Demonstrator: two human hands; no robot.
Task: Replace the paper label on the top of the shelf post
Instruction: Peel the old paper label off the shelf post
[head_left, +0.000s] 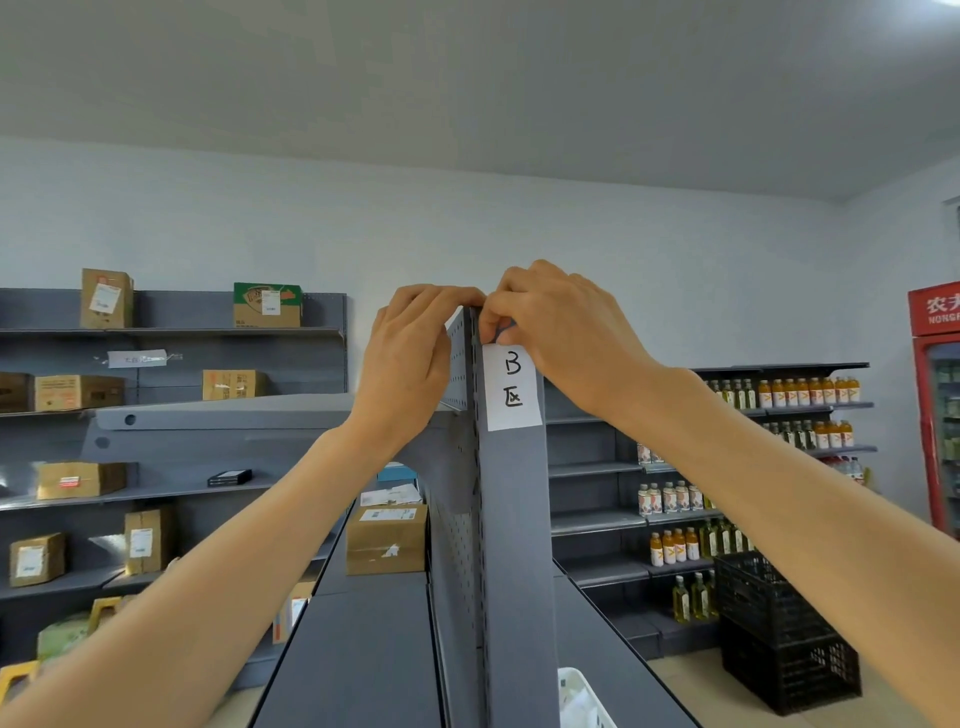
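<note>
Reaching up, you have both hands at the top of the grey metal shelf post (511, 519). Your left hand (410, 358) curls over the perforated panel (460, 364) on the left, fingers pressed together along its top edge. Your right hand (561, 332) pinches the upper end of the white paper label (511, 387), a flat rectangle with black handwriting, lying on the post's smooth front face. Cardboard boxes (387, 538) sit on the left shelves; bottles (675, 545) fill the right.
</note>
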